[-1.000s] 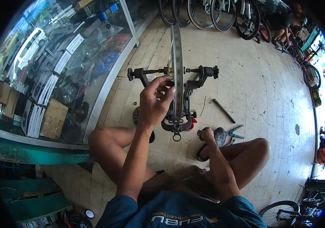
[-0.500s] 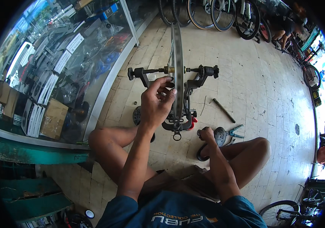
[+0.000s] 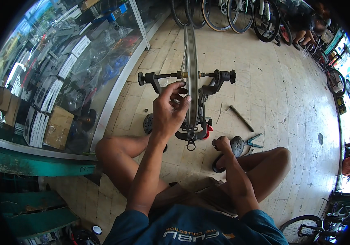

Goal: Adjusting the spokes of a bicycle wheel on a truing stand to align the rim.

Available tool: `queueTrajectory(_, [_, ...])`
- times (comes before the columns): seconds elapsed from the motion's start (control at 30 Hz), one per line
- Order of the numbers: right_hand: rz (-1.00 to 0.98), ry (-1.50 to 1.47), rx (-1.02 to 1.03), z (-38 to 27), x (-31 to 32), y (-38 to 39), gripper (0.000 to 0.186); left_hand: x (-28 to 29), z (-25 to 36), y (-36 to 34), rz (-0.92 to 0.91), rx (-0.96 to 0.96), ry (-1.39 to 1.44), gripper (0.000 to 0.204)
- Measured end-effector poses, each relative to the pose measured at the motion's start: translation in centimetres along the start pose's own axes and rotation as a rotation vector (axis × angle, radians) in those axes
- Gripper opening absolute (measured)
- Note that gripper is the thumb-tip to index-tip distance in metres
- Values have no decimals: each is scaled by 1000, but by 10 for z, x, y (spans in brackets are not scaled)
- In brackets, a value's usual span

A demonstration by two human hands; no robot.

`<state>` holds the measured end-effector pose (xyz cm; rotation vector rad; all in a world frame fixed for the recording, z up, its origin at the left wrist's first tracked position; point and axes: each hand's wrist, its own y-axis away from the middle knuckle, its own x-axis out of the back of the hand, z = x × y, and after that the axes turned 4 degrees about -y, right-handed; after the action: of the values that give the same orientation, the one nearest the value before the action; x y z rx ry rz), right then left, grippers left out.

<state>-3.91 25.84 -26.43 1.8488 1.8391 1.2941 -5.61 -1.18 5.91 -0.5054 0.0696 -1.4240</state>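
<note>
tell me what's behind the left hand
Around the left hand, a black metal stand bracket, a grey perforated clog and the beige tiled floor show. The hand and wrist cover some of the bracket and clog; anything wholly behind is unseen.

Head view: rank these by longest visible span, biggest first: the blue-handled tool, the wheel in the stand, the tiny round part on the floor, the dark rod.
1. Wheel
2. Dark rod
3. Blue-handled tool
4. Tiny round part

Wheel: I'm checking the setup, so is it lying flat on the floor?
No, the wheel is upright in a black stand, with the left hand at its side.
</note>
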Motion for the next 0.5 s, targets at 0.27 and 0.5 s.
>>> queueTrajectory(0.27, [-12,66,5,3,-4,-9,21,-1,-3,1,21,-33,-42,42])
queueTrajectory(0.5, [-66,79,-15,16,-8,-30,20,-5,-5,3,19,-73,-142,54])
